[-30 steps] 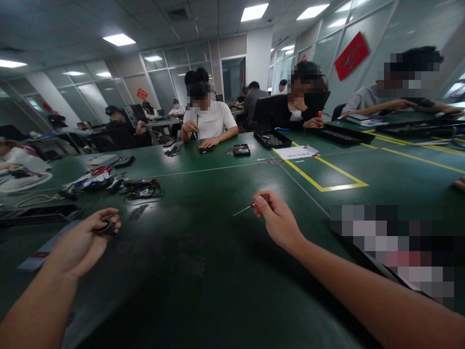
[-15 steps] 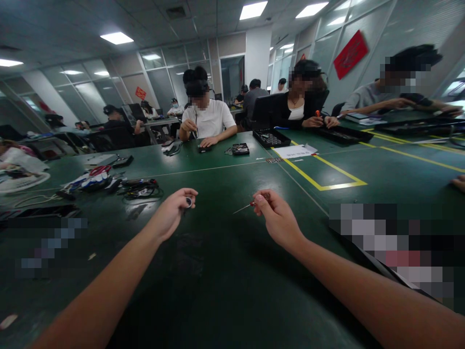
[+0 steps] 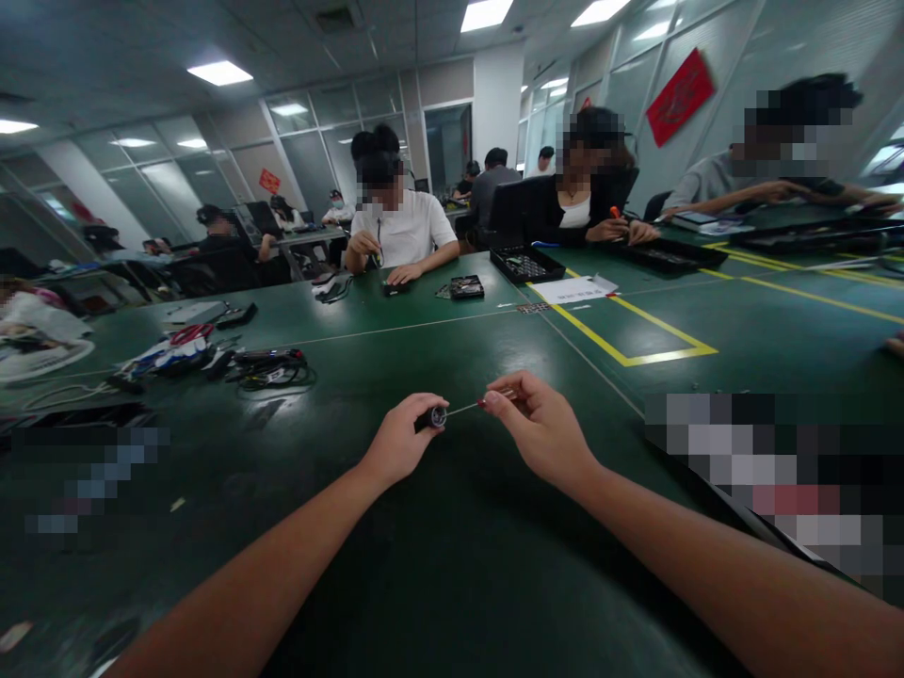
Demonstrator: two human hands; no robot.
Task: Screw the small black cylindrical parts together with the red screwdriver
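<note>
Two things are up over the near green table (image 3: 452, 556): the left hand (image 3: 397, 441) pinches a black tube (image 3: 432, 416), and the right hand (image 3: 535, 416) pinches a screwdriver (image 3: 481, 403) pointing left at it.

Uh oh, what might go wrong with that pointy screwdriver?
The screwdriver in the right hand points at the small black cylinder in the left hand, so a slip might poke that hand. The cylinder seems held by that hand alone, so it could drop onto the green table.
</note>
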